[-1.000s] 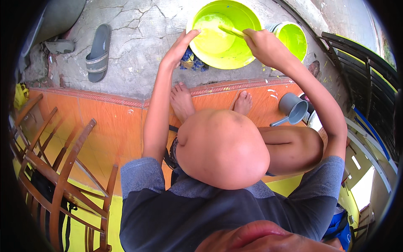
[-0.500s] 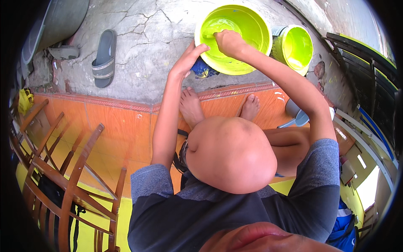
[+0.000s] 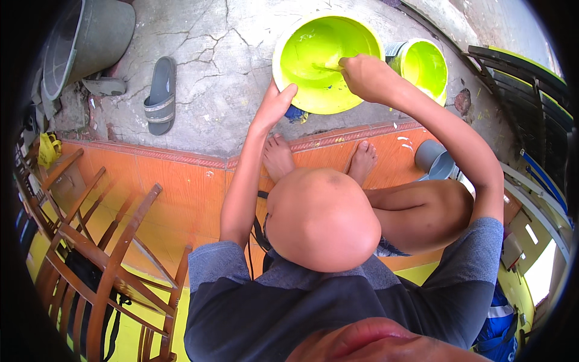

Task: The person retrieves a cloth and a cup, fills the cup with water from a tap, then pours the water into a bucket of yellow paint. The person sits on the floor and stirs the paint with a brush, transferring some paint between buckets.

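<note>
A round basin point(image 3: 330, 104) coated inside with bright yellow-green paint is tilted up on the concrete. At its lower left edge my left hand point(image 3: 274, 107) grips the rim, thumb on the inner side and fingers hidden behind. My right hand point(image 3: 366, 77) is closed over the basin's right side, around a thin paint-covered tool point(image 3: 329, 66) that reaches into the basin. Paint hides what kind of tool it is. Just right of the basin, a paint bucket point(image 3: 423, 71) has the same colour inside. A dark blue cloth point(image 3: 295, 113) shows partly beneath the basin.
A grey slipper point(image 3: 160, 96) lies on the cracked concrete, with a large grey tub point(image 3: 102, 39) beyond it at left. Wooden chairs point(image 3: 111, 265) stand at lower left. A grey-blue dipper point(image 3: 435, 160) is near my right knee, and a dark metal rack point(image 3: 531, 90) lines the right.
My right hand has moved with the tool from the basin's left-middle toward its right side. My left hand remains on the rim. The whole view has shifted slightly.
</note>
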Demonstrator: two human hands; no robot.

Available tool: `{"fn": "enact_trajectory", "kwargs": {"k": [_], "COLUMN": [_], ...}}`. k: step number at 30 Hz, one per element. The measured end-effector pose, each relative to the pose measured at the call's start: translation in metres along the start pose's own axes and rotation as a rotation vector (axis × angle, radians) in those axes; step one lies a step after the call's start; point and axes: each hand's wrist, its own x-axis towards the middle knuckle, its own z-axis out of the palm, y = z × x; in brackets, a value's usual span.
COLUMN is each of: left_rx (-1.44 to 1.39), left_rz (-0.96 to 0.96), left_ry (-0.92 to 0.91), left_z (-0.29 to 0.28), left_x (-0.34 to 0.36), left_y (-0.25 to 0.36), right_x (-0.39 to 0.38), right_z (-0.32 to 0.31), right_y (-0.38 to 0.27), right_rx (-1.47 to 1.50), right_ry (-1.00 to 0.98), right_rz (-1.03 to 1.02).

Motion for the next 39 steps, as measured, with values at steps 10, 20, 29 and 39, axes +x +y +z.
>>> {"fn": "enact_trajectory", "kwargs": {"k": [10, 20, 29, 39], "left_rx": [-0.059, -0.055, -0.136, -0.14], "left_rz": [0.222, 0.315, 0.162, 0.037], "left_ry": [0.107, 0.109, 0.152, 0.041], "left_z": [0.063, 0.169, 0.213, 0.229], "left_x": [-0.05, -0.207, -0.347, -0.462], "left_y": [0.188, 0.413, 0.506, 0.56], "right_x": [-0.071, -0.167, -0.312, -0.415], "right_z": [-0.156, -0.36, -0.468, -0.504], "right_y": [-0.055, -0.151, -0.248, -0.298], "right_rx": [0.19, 0.455, 0.561, 0.516], "right_ry": [0.649, 0.808, 0.221, 0.6], "right_rz": [-0.06, 0.32, 0.299, 0.484]}}
